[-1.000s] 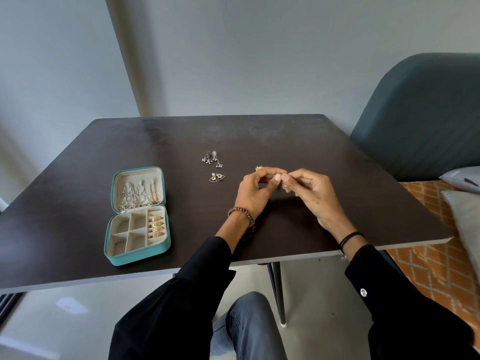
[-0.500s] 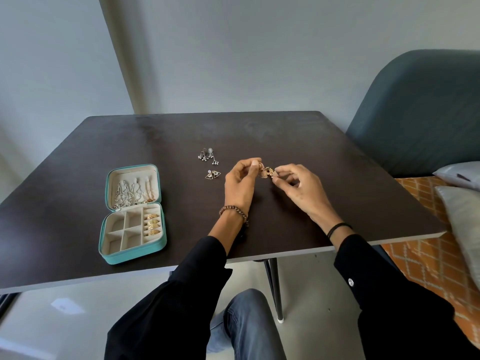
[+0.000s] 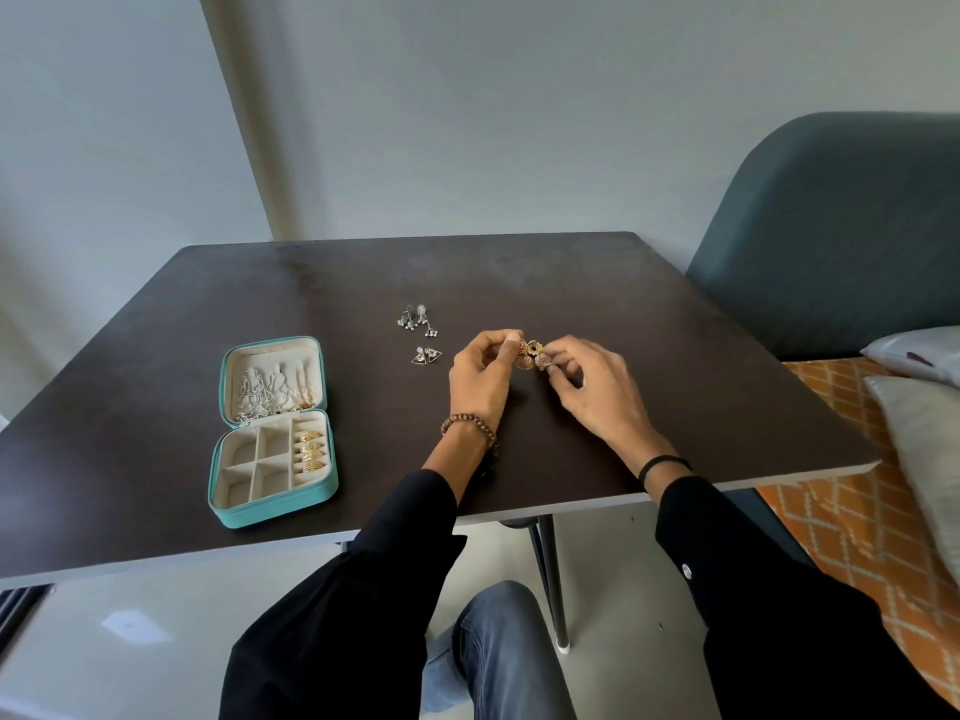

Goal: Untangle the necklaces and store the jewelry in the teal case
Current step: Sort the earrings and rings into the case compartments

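A teal case (image 3: 270,511) lies open on a dark table (image 3: 701,366), its lid laid flat on the far side. Silver pieces (image 3: 270,389) hang in a tangle of hooks and chains against the lid's pale lining; whether they are necklaces or earrings cannot be told. In the tray, three gold rings (image 3: 311,452) sit in the slotted column on the right, beside square compartments lined in the same pale fabric. To the right of the case, a person's left hand (image 3: 480,379) and right hand (image 3: 597,392) meet over the table. Each pinches one side of a small cluster of gold jewelry (image 3: 532,357) between its fingertips. Between the case and the hands a triangular gold pair (image 3: 427,356) lies on the table, with silver drop earrings (image 3: 418,319) just beyond it, both untouched by either hand
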